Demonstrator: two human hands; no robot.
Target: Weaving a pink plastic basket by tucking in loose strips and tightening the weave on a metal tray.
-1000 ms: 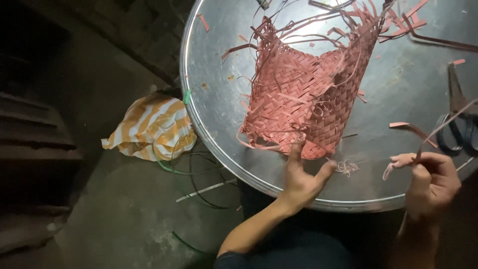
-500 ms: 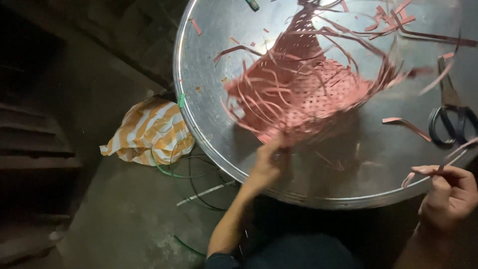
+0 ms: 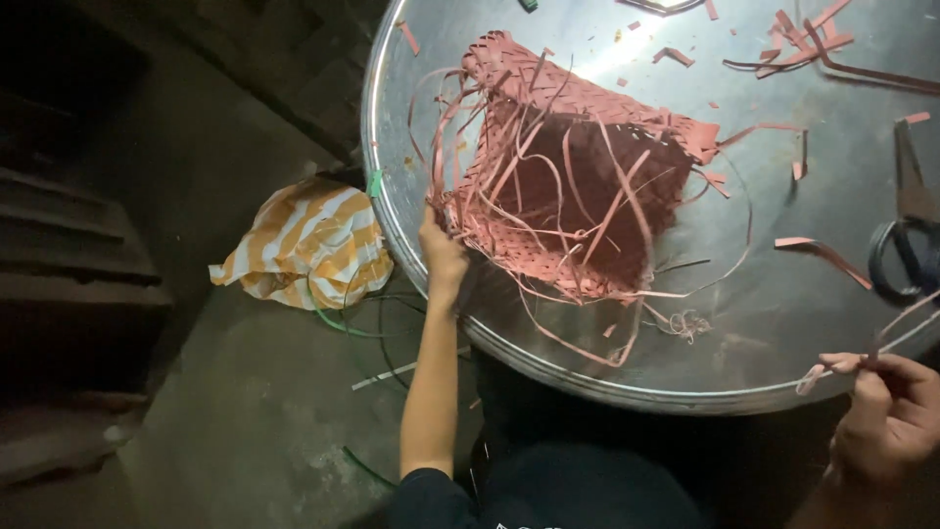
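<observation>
Head view, looking down on a round metal tray with a dull shine. On it, toward the left half, a half-woven pink basket of flat strips, tipped so the dark hollow faces up, loose strip ends curling out over rim and tray. Left hand at the basket's lower left corner, just inside the tray's edge, fingers closed on the weave there, forearm running down toward the bottom of the frame. Right hand low at the right, off the tray's near rim and well apart from the basket, fingers curled and pinched on a thin pink strip that rises up and to the right. Black-handled scissors lying on the tray at the right edge, near that strip. Pink offcuts scattered across the far part of the tray. On the concrete floor to the left, beside the tray, an orange-and-white striped cloth bundle, with green wire looped just below it. Dark steps at far left, hardly lit.
</observation>
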